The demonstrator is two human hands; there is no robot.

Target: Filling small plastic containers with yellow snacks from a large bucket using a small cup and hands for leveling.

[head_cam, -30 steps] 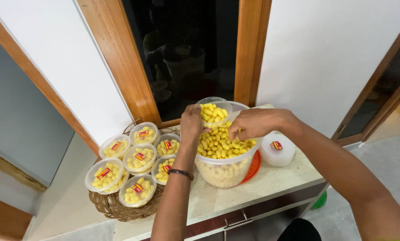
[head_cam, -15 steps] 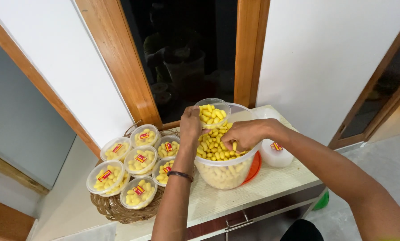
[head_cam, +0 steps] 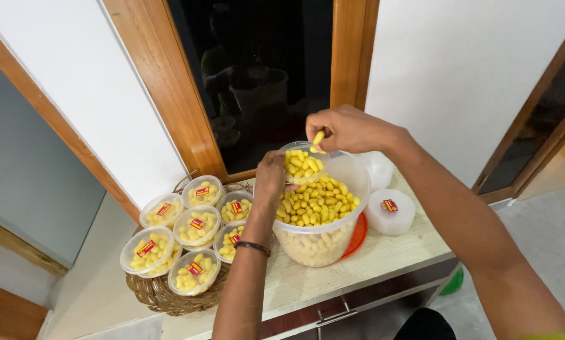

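The right hand (head_cam: 348, 129) is pinched shut on a yellow piece (head_cam: 318, 137), held just above the small tub (head_cam: 302, 162). Half a second ago that hand was down among the loose pieces in the big tub (head_cam: 323, 217); now it has risen and swung to the far side, so a pick-up has turned into a drop-off over the cup. The left hand (head_cam: 271, 178) grips the small tub by its near-left rim, tilted a little over the big tub's far-left edge, much as it did before.

The small tub is clear, thin plastic, round, and heaped close to its brim with smooth, glossy, bean-shaped pieces. The big tub is a wide clear bucket, still mostly full of the same pieces, standing on an orange lid (head_cam: 358, 236) on a pale wood-grain counter (head_cam: 370, 264).

To the right sits a shut white tub (head_cam: 391, 211) with a red-and-yellow sticker. To the left a woven basket (head_cam: 159, 293), coarse and brown, holds lidded tubs (head_cam: 196, 225), each filled and stickered alike. A dark band (head_cam: 255, 245) circles the left wrist.
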